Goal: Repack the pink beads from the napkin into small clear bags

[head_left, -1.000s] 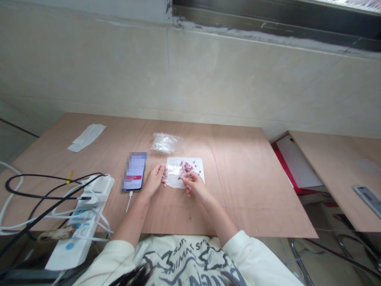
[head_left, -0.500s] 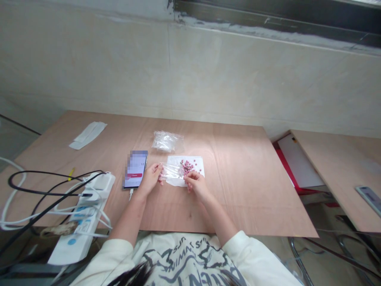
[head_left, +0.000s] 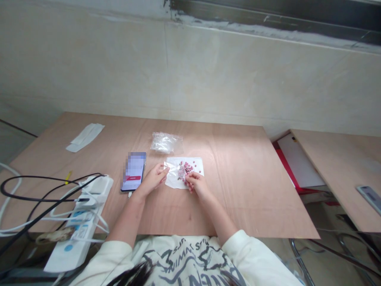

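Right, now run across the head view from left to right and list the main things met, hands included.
White power strip → phone → left hand → clear plastic bag between the hands → right hand → grey phone-like object on the other table.

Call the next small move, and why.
Probably pinch one of the beads with the right hand: they lie on the sheet right beside it, and the left hand grips the clear bag. Can't tell if the right already holds one.
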### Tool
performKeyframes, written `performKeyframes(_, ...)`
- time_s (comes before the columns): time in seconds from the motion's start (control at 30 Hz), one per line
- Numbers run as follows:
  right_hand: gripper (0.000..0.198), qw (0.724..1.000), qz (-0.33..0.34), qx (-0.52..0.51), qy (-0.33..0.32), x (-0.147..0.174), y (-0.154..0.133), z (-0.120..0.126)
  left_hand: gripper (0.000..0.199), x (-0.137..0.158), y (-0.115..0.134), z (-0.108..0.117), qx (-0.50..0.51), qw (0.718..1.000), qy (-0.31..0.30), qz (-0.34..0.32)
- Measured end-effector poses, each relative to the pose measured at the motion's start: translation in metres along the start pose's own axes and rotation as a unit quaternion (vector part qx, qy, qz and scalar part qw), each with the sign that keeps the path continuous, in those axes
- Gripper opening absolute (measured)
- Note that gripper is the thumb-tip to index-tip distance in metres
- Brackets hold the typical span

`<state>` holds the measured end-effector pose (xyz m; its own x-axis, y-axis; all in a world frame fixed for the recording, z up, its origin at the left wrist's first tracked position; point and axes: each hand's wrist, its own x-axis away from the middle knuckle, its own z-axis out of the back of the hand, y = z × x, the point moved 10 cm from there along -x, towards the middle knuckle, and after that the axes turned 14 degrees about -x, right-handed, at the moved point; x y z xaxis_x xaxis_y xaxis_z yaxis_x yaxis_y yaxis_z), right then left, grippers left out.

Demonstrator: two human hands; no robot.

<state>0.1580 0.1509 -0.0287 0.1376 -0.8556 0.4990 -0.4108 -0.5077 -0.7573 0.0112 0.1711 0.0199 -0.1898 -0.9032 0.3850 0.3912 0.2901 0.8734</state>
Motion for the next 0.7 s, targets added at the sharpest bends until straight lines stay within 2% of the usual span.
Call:
performKeyframes(0.33,0.021,1.0,-0.018,-0.001,-0.007,-0.001,0.003,0.001,0.036,0.0,0.007,-0.01,0.047,0.997,-0.058,-0.025)
performKeyframes(0.43,0.021,1.0,-0.02,-0.002,-0.011,-0.002,0.004,0.002,0.044,0.001,0.01,-0.004,0.044,0.998,-0.03,-0.025)
performKeyframes(0.53,0.021,1.0,-0.016,-0.005,-0.014,-0.002,0.005,0.002,0.06,0.003,0.012,0.005,0.028,0.999,0.007,-0.019)
performKeyframes(0.7,0.02,1.0,-0.014,-0.01,-0.014,-0.003,0.005,0.003,0.065,0.004,0.012,0.006,0.046,0.999,0.008,-0.024)
